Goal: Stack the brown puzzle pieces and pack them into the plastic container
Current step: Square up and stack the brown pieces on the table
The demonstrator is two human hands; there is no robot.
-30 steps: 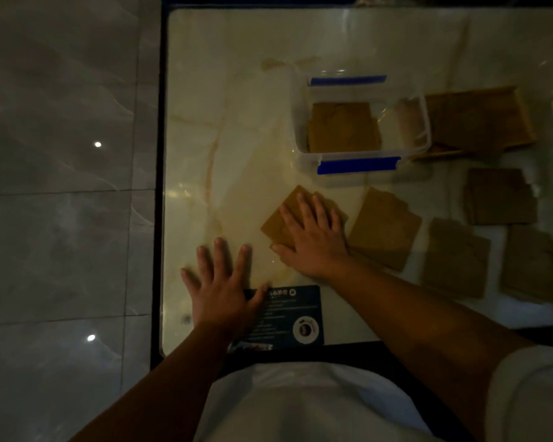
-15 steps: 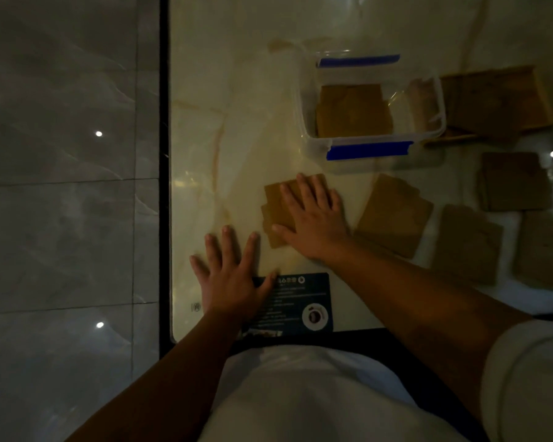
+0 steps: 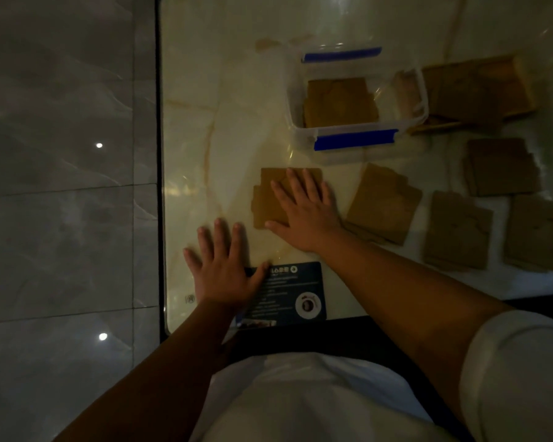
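Observation:
My right hand (image 3: 304,208) lies flat, fingers spread, on a small stack of brown puzzle pieces (image 3: 267,199) near the table's front left. My left hand (image 3: 224,266) rests flat on the tabletop just below and left of that stack, holding nothing. The clear plastic container (image 3: 304,135) with blue clips stands further back; a brown stack (image 3: 340,102) lies inside it. Several more brown stacks lie to the right: one (image 3: 383,202) beside my right hand, another (image 3: 457,229), a third (image 3: 538,234) and one (image 3: 502,165) behind them.
A larger brown board pile (image 3: 479,90) sits right of the container. A dark printed card (image 3: 294,295) lies at the table's front edge under my left thumb. The table's left edge (image 3: 157,154) borders a grey tiled floor.
My right hand has turned the stack under it from a diagonal position to square with the table edge. My left hand has stayed flat in place.

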